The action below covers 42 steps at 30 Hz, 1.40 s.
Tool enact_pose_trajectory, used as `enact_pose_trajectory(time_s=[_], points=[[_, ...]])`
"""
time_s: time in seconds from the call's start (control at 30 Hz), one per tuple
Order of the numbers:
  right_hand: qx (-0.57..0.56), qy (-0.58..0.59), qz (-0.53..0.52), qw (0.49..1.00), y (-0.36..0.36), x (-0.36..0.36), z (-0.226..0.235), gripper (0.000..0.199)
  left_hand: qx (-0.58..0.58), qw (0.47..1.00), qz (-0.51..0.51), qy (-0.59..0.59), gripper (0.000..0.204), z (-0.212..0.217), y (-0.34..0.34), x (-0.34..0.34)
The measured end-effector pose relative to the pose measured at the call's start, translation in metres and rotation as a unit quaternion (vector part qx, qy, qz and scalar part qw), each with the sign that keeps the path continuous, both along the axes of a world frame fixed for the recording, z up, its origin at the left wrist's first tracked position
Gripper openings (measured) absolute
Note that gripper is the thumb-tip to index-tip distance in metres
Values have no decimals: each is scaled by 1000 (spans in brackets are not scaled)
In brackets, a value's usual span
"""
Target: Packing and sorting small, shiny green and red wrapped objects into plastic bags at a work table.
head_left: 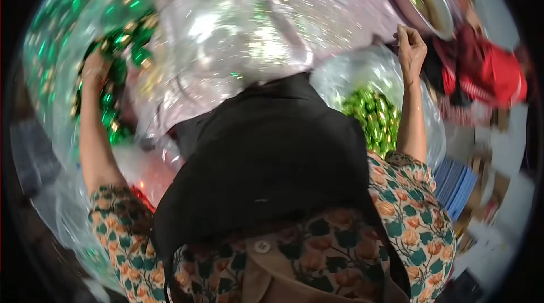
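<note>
At the far left, my left hand [97, 68] reaches among shiny dark-green and gold ornaments [122, 65] lying on clear plastic; its fingers are smeared and partly hidden by them. On the other side my right hand [411, 48] is raised, thumb and fingertips pinched together beside a pale round basin [422, 0]. Anything in that pinch is too small to make out. Brownish liquid and something yellow-green show inside the basin. Below my right hand, a clear plastic bag [334, 76] holds many bright lime-green shiny pieces [371, 116].
Sparkly pinkish, plastic-covered surface [340, 14] spreads across the front. A black apron [260, 144] covers my lap. A person in a red garment [490, 73] is at the right, close to the basin. Stacked blue sheets [453, 187] stand at the lower right.
</note>
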State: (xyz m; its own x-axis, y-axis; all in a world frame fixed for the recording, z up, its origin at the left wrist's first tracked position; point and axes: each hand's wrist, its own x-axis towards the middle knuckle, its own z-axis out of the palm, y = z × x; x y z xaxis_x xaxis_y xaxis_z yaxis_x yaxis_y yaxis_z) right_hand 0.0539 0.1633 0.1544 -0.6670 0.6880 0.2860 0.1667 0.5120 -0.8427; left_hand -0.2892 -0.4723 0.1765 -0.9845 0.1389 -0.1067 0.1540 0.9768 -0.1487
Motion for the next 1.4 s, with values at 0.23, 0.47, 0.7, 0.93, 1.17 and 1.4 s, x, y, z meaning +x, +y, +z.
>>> enact_pose_trajectory(time_s=[0.23, 0.47, 0.7, 0.93, 1.17, 1.4], points=[[-202, -299, -52, 931, 147, 241, -244, 24, 55, 998, -44, -1, 58, -35, -37, -40], [38, -681, 210, 701, -27, 150, -205, 64, 334, 924, 59, 176, 58, 27, -39, 69], [114, -696, 177, 687, -8, 180, -278, 44, 657, 727, 22, 199, 56, 59, 44, 132], [78, -482, 138, 862, -35, 98, -77, 40, 727, 641, -72, 235, 57, 96, 96, 174], [-92, 217, 262, 936, -201, -59, 102, 37, 753, 592, -249, 142, 57, 75, 195, 189], [-72, 119, 418, 898, -228, -148, 75, 36, 437, 845, -307, 31, 55, 53, 178, 173]])
